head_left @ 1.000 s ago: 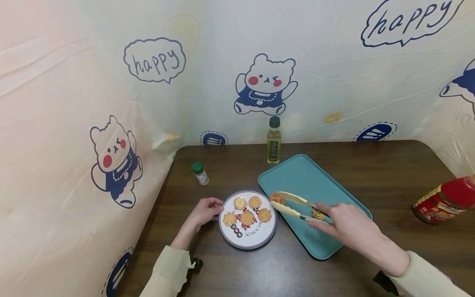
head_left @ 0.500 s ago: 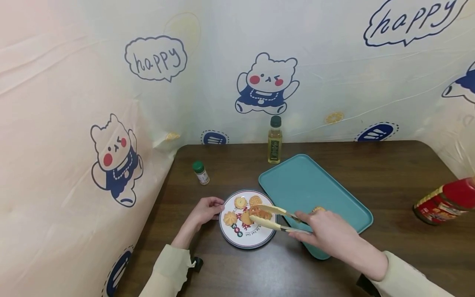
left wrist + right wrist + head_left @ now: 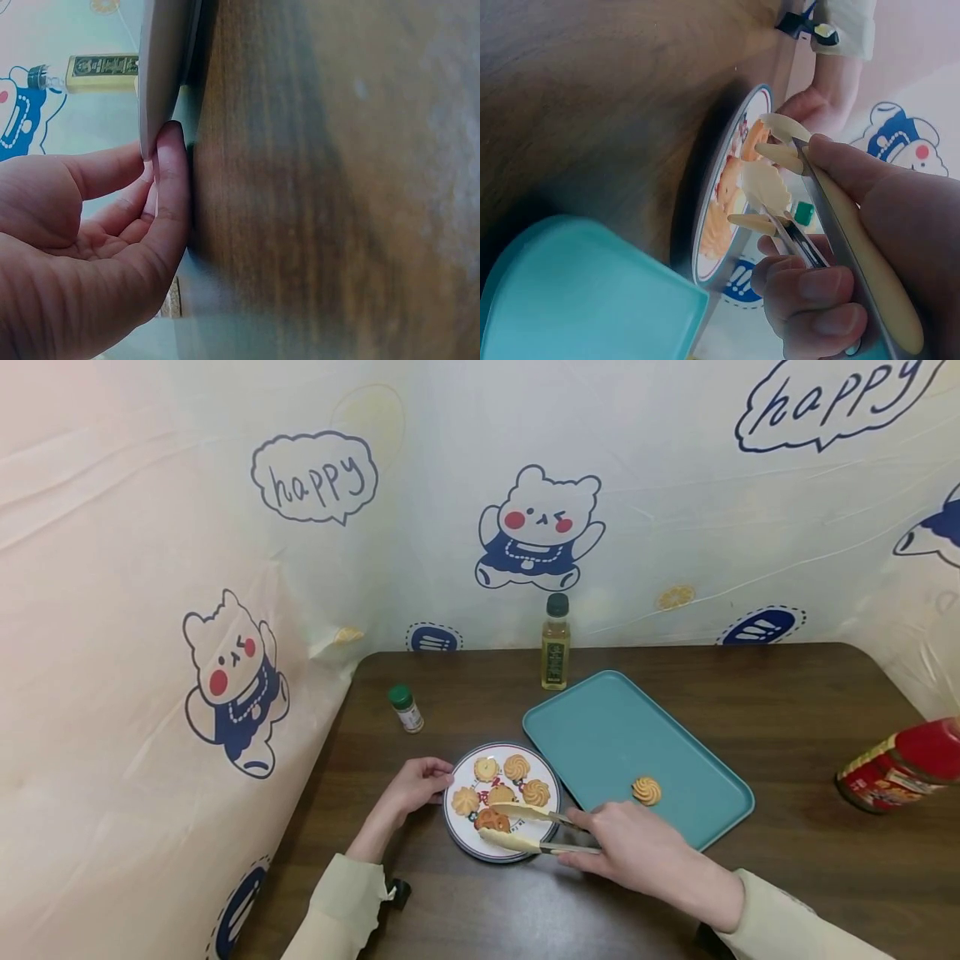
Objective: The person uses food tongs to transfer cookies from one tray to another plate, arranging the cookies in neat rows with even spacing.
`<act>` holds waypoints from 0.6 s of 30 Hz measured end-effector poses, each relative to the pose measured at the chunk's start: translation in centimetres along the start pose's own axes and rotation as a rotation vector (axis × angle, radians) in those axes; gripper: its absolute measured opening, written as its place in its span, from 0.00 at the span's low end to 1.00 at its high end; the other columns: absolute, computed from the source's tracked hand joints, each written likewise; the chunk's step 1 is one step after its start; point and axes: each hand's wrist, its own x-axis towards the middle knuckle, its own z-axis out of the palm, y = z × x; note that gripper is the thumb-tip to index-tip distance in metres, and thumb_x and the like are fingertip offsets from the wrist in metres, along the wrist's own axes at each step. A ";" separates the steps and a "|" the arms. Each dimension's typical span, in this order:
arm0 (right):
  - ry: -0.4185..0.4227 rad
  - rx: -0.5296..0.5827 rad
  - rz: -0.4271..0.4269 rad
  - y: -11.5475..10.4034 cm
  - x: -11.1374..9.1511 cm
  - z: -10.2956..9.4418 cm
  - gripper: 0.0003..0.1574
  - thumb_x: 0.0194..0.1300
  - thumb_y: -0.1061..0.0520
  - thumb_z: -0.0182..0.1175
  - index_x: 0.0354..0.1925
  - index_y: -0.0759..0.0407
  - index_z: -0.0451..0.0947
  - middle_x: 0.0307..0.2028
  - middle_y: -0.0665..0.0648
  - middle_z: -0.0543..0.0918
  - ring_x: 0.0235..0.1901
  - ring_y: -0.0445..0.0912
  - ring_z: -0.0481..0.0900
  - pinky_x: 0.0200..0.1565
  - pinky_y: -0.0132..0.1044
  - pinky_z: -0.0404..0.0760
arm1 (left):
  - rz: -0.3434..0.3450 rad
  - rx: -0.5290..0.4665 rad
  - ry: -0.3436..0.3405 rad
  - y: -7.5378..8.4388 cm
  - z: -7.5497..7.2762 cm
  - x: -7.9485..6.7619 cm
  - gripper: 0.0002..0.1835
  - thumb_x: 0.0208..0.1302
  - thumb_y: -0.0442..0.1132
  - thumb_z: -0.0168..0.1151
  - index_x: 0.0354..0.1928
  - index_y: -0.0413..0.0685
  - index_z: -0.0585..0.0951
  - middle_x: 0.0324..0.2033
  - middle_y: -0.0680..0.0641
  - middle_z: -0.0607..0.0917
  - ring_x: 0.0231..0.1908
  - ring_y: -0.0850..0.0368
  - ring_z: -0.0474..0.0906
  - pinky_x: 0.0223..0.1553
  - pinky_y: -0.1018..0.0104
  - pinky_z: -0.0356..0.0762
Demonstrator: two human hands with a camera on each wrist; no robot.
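Note:
My left hand (image 3: 411, 787) pinches the left rim of a round white plate (image 3: 465, 833), thumb on top and fingers below in the left wrist view. In my right hand (image 3: 637, 847) is a pair of metal tongs with cream tips (image 3: 517, 842), its handles gripped between thumb and fingers. Between the parted tips lies a brown pretzel-shaped cookie (image 3: 491, 820) at the plate's front; whether both tips touch it I cannot tell. Several pale butter cookies (image 3: 536, 792) sit around it. On the teal tray (image 3: 615, 727) beside the plate is one swirled cookie (image 3: 647, 791).
An oil bottle (image 3: 555, 647) stands behind the tray, near the wall sheet. A green-capped spice jar (image 3: 407, 710) is behind the plate on the left. At the far right stands a red-lidded jar (image 3: 896, 768). The brown table (image 3: 810, 710) carries everything.
My right hand has moved left from the tray to the plate, carrying the pretzel-shaped cookie in the tongs to the plate's front. The left hand has stayed on the rim.

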 end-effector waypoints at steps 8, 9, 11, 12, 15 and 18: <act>-0.015 0.014 -0.030 -0.3 0.3 0.2 0.26 0.64 0.35 0.64 0.44 0.54 0.82 0.14 0.41 0.65 0.17 0.35 0.65 0.18 0.33 0.65 | -0.002 -0.004 0.000 -0.1 -0.1 0.1 0.12 0.71 0.33 0.60 0.52 0.35 0.81 0.40 0.42 0.82 0.36 0.53 0.79 0.40 0.60 0.84; -0.019 0.016 -0.028 -0.3 0.3 0.2 0.24 0.64 0.35 0.64 0.42 0.54 0.81 0.14 0.41 0.65 0.16 0.35 0.64 0.17 0.33 0.64 | -0.005 -0.004 0.001 -0.1 -0.1 0.1 0.12 0.70 0.33 0.60 0.52 0.36 0.81 0.40 0.42 0.82 0.36 0.53 0.79 0.40 0.60 0.84; -0.027 0.022 -0.023 -0.4 0.4 0.2 0.24 0.64 0.35 0.64 0.41 0.53 0.81 0.14 0.42 0.65 0.16 0.35 0.63 0.16 0.33 0.64 | -0.007 -0.002 0.001 -0.1 -0.1 0.1 0.12 0.70 0.33 0.61 0.52 0.36 0.81 0.40 0.42 0.83 0.36 0.52 0.79 0.40 0.60 0.84; -0.031 0.023 -0.021 -0.4 0.4 0.2 0.25 0.64 0.34 0.64 0.41 0.53 0.81 0.14 0.42 0.65 0.16 0.35 0.63 0.16 0.33 0.64 | -0.007 0.001 0.000 -0.1 -0.1 0.1 0.12 0.71 0.34 0.61 0.52 0.36 0.81 0.40 0.42 0.83 0.36 0.52 0.79 0.40 0.60 0.84; -0.046 0.033 -0.016 -0.5 0.5 0.3 0.26 0.64 0.33 0.63 0.42 0.53 0.82 0.14 0.41 0.65 0.16 0.35 0.63 0.16 0.32 0.63 | -0.013 -0.002 0.001 -0.1 -0.1 0.1 0.12 0.70 0.34 0.61 0.52 0.37 0.81 0.40 0.43 0.83 0.36 0.52 0.80 0.41 0.60 0.84; -0.059 0.046 -0.012 -0.5 0.6 0.3 0.28 0.64 0.33 0.63 0.45 0.55 0.83 0.14 0.42 0.65 0.15 0.35 0.62 0.16 0.32 0.62 | -0.010 0.003 -0.001 -0.1 -0.1 0.1 0.12 0.70 0.34 0.61 0.52 0.38 0.81 0.41 0.43 0.83 0.37 0.52 0.80 0.41 0.60 0.84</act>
